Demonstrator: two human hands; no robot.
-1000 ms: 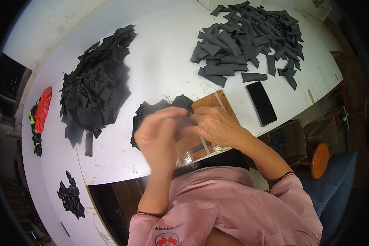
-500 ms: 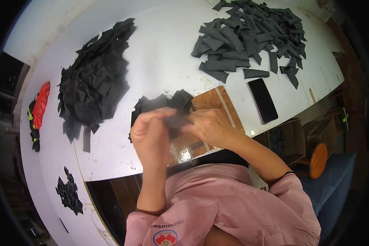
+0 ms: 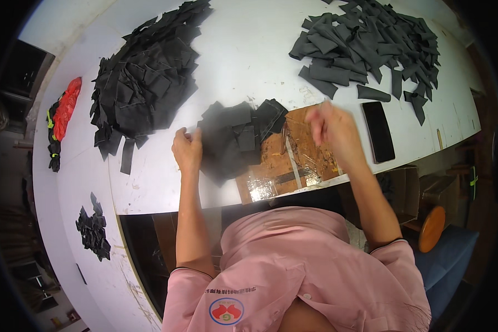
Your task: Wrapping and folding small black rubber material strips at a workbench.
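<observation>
My left hand [image 3: 187, 150] rests at the left edge of a small heap of flat black fabric pieces [image 3: 232, 135]. Its thumb and a finger stand slightly apart, and the thumb is next to the cloth. My right hand [image 3: 333, 130] is raised over the right side of a brown, tape-covered board [image 3: 310, 157]. Motion smears its curled fingers, so anything small in them is hidden. The fabric heap partly overlaps the board's left side.
A large pile of black fabric pieces [image 3: 144, 83] lies at the far left, and dark grey fabric tubes [image 3: 371, 44] at the far right. A phone [image 3: 378, 133] lies right of the board. Small black scraps [image 3: 93, 229] and a red bag [image 3: 68, 108] are further left.
My hands were together over the heap with a blurred dark fabric piece between them. They have parted, left hand to the heap's left edge, right hand toward the phone. The view has shifted.
</observation>
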